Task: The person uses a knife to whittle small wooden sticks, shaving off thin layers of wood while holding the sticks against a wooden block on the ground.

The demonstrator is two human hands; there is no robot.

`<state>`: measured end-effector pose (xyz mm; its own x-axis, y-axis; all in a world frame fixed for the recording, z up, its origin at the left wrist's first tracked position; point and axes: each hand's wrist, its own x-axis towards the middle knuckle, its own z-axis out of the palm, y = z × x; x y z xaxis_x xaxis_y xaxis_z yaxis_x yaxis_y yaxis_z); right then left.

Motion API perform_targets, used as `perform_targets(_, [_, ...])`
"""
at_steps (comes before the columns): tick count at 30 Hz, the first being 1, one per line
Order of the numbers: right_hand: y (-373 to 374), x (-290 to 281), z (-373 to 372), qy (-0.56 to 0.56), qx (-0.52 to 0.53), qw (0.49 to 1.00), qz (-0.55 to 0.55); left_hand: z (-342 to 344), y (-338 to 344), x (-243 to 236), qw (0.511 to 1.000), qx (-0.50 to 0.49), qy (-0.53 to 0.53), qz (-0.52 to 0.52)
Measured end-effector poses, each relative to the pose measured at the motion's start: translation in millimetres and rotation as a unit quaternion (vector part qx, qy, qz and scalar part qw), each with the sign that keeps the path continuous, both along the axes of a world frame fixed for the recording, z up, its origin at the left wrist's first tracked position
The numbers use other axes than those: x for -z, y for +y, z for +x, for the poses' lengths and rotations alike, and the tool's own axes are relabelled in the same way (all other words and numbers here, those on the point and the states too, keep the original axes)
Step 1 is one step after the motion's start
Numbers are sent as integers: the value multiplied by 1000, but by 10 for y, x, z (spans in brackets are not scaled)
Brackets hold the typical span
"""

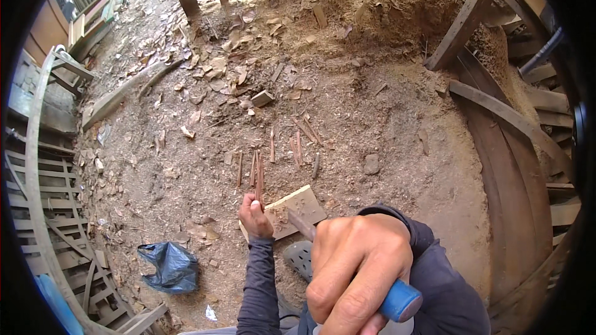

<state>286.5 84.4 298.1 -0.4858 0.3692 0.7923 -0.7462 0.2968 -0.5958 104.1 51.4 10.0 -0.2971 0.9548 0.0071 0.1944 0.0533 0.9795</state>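
Note:
My left hand [255, 216] grips upright reddish wood strips [259, 183] at the left part of a pale-edged board [305, 205] on the ground. My right hand [359, 267], close to the camera, is closed round the blue handle [398, 299] of a tool, whose dark flat blade [300, 223] extends over the board. Loose split sticks [298, 152] lie just beyond the board. A grey clog [295, 259] shows below it, partly hidden by my right hand.
A blue plastic bag [167, 265] lies at lower left. Slatted wooden frames [43, 205] line the left. Leaning planks and beams [490, 142] stand at the right. Leaf litter, a small block [262, 98] and a sawdust mound [366, 15] are farther ahead.

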Motion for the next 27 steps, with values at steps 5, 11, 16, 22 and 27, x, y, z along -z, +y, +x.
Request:
perform_targets(5, [8,-85,-15,52,-60,996,34,-89,-92,-146,998,-29,-48,-23])
perform_targets(11, [-209,-62,157,-93,-19,981,169,-198,-381,-247,996,-80,14,24])
perform_targets(16, [-483,210,314,-257,-168,942,133,-232,-582,-202,999,-14,19,34])
perform_targets(22, [-585,293,764,-326,309,892,40,-185,-471,-582,989,56,139,14])
perform_targets(27, [-593,990,700,-339,468,790,-206,107,-706,-668,971,136,180,-79])
